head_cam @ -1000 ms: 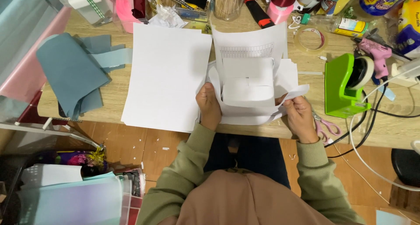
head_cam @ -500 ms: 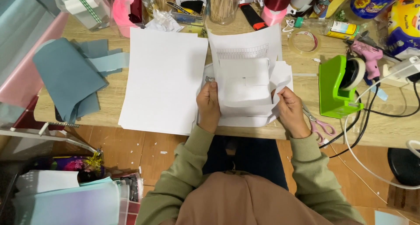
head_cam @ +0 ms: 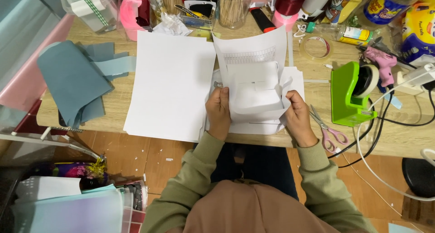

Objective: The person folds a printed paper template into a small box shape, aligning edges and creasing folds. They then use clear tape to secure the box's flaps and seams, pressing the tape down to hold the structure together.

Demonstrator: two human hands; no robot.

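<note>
Wooden and crowded, the surface [head_cam: 113, 104] carries a folded white paper piece [head_cam: 256, 90] near its front edge, and both hands pinch it: the left hand [head_cam: 219, 113] on its left flap, the right hand [head_cam: 297, 117] on its right flap. Since a second ago the right flap is bent more inward, so the folding advances. Around lie a large white sheet [head_cam: 170, 83], pink-handled scissors [head_cam: 328, 129] and a green tape dispenser [head_cam: 349, 97].

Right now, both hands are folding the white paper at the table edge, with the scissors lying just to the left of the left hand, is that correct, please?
Not quite: the head view shows the scissors lying right of the right hand, not left of the left hand. Both hands do hold the white paper at the table edge.
</note>
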